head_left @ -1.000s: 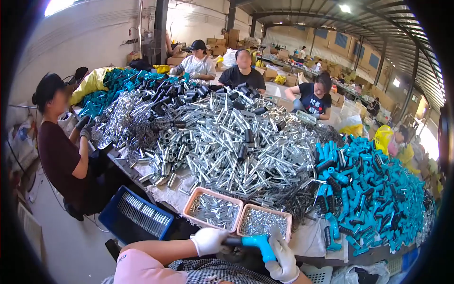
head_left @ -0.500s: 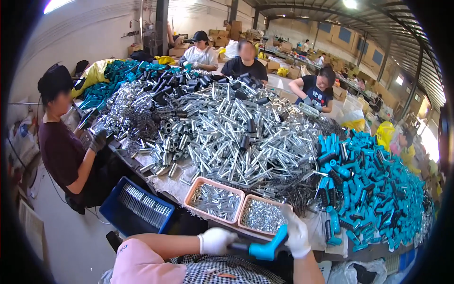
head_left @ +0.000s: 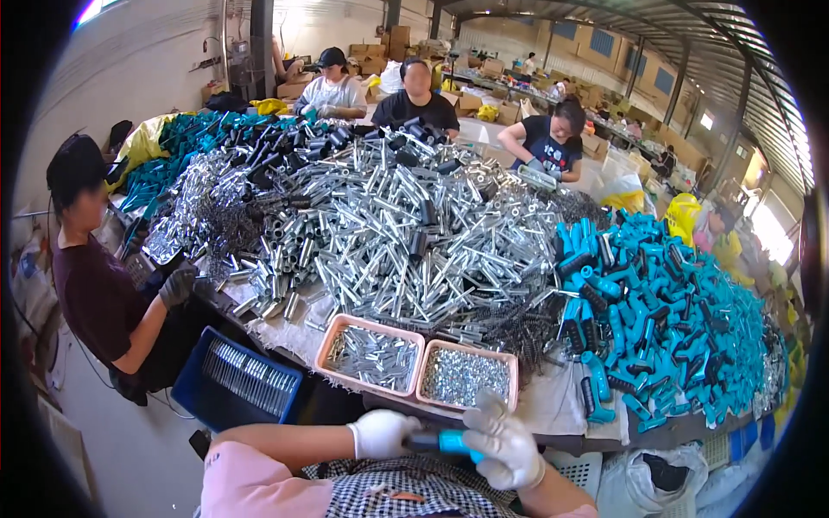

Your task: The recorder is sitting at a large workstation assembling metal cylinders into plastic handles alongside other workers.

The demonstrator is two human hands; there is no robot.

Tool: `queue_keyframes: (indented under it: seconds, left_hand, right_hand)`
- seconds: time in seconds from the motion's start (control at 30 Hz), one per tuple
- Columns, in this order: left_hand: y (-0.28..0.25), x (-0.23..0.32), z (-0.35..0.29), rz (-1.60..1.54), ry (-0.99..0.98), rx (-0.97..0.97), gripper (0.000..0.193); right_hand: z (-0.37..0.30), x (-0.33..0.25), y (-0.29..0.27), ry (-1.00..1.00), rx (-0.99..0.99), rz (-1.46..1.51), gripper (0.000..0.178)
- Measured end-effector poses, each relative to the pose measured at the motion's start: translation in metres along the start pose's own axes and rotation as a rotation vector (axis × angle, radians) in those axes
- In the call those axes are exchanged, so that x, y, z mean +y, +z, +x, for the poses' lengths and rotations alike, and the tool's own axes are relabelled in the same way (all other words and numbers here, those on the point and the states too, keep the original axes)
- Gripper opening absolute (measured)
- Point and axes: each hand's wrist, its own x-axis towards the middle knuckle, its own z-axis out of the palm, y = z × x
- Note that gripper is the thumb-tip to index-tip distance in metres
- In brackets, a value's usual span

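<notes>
My left hand (head_left: 382, 434), in a white glove, is closed around the black end of a teal-and-black plastic handle (head_left: 452, 441) held low in front of my checked apron. My right hand (head_left: 505, 443), gloved too, is over the handle's teal end with its fingers spread, hiding part of it; whether it touches cannot be made out. Just beyond my hands, at the table's near edge, stand a pink tray of small metal pins (head_left: 370, 360) and a pink tray of tiny shiny metal parts (head_left: 466, 376).
A large heap of metal tubes and rods (head_left: 406, 233) covers the table, with a pile of teal handles (head_left: 665, 319) at right. A blue bin (head_left: 194, 393) holds a row of metal rods. One co-worker (head_left: 99, 268) sits at left; several more work across the table.
My right hand has moved left and tilted down over the teal end, its fingers now spread. The handle has shifted slightly left and turned. The whole view has shifted a little.
</notes>
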Motion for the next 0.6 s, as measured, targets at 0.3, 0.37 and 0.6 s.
queue_keyframes:
  seconds: [0.3, 0.37, 0.6]
  left_hand:
    - [-0.02, 0.017, 0.012, 0.066, -0.14, -0.006, 0.028]
    - [0.004, 0.028, 0.006, 0.03, -0.071, -0.184, 0.028]
    - [-0.016, 0.011, 0.009, -0.108, 0.123, -0.231, 0.028]
  right_hand:
    - [-0.01, -0.006, 0.004, -0.079, -0.046, -0.204, 0.062]
    - [0.008, -0.004, -0.006, -0.038, -0.052, -0.672, 0.063]
    - [-0.029, 0.041, -0.011, -0.114, -0.351, -0.339, 0.077]
